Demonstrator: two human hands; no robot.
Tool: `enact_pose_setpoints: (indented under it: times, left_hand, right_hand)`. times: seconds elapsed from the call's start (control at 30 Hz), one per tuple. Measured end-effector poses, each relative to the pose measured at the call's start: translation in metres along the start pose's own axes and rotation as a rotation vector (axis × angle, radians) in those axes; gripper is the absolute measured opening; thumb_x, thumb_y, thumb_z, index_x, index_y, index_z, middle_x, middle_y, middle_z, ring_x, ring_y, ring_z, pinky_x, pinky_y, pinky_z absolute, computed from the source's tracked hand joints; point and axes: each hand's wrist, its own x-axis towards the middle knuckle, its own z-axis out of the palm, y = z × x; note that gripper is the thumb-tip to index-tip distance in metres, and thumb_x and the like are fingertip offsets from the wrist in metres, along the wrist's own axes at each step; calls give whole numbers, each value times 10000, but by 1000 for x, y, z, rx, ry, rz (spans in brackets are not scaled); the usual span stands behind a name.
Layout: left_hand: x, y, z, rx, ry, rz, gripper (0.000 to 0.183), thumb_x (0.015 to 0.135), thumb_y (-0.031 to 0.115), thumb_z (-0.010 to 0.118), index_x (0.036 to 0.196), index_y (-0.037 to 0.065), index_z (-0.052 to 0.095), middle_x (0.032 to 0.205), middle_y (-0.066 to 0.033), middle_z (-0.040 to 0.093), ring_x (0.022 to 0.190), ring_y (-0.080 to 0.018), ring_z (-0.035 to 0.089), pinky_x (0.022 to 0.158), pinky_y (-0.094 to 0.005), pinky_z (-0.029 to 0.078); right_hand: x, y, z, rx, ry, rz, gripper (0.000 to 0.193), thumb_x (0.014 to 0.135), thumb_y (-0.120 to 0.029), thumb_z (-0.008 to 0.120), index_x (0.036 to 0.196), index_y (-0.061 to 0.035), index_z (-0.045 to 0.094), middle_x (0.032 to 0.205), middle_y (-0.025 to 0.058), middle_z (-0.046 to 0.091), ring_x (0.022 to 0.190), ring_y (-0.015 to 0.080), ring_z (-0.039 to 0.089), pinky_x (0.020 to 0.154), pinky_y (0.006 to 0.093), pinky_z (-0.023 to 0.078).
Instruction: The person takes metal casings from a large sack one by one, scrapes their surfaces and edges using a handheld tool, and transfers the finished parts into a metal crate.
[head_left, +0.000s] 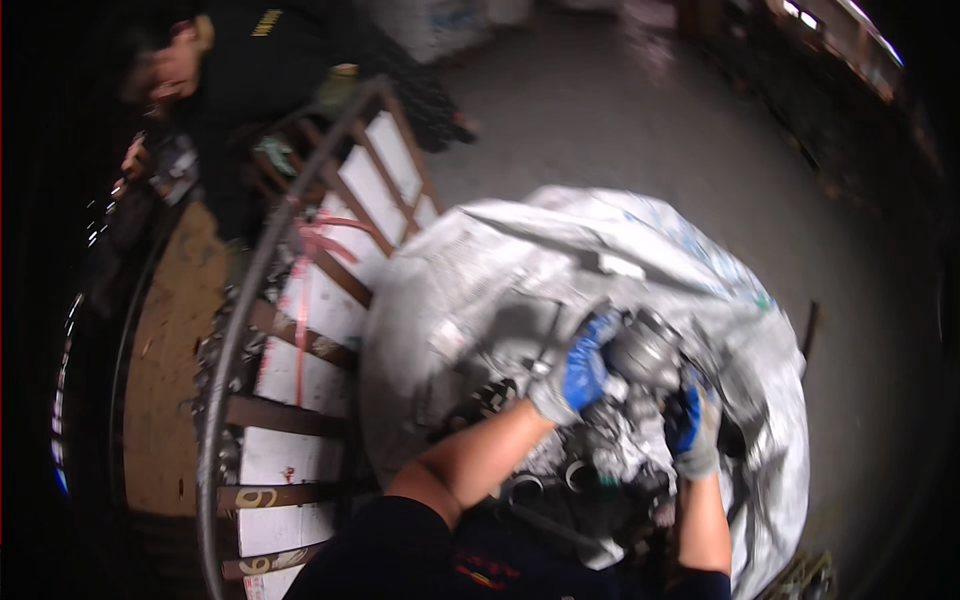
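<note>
A rounded grey metal part (pixel 648 352), with a ring-shaped top, is held between my two gloved hands above the open mouth of a large white woven bag (pixel 470 240). My left hand (pixel 588 368), in a blue-palmed grey glove, grips its left side with the fingers partly blurred. At its lower right, my right hand (pixel 694 424), gloved the same way, closes against the edge; its fingertips are partly hidden. Beneath my hands, loose metal pieces (pixel 610 440) fill the bag, some with round openings. The exact kind of the held part cannot be made out.
Left of the bag stands a metal-framed cage (pixel 330 345) with rusty slats and white panels, tied with a pink strap (pixel 303 320). Beyond it, a person in dark clothing (pixel 270 70) bends near a brown board (pixel 175 370). Grey floor (pixel 560 110) lies behind the bag.
</note>
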Motion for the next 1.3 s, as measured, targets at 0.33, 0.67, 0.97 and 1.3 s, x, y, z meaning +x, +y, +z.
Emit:
enact_pose_setpoints:
  times: [0.33,0.67,0.97,1.3]
  left_hand:
    - [-1,13,26,447,70,114,408,840,168,591,1200,37,451,1077,-40,545,1010,-116,495,883,-248,397]
    - [10,25,20,722,-141,178,528,811,127,619,1275,18,391,1293,-70,408,1036,-111,464,941,-252,368]
    - [40,217,162,452,-216,554,656,857,176,563,1377,133,166,935,-70,590,859,-144,576,687,-290,459]
    - [0,109,74,739,-149,268,493,825,57,581,1265,-9,367,1168,-101,483,1025,-150,497,870,-277,429]
  right_hand:
    - [31,36,-58,-1206,-42,-943,235,887,-186,446,933,-3,586,562,-47,435,470,40,392,421,201,291]
    - [5,-3,-7,-507,-106,-279,227,903,-210,436,756,-80,551,543,-53,418,465,50,381,426,220,285]
    - [0,17,-40,-656,-7,-476,137,869,-160,485,804,-58,551,515,-35,402,440,94,425,411,239,334]
    - [8,-11,-27,-212,-121,-175,359,783,-14,509,1142,-20,512,658,-2,478,531,101,464,461,240,373]
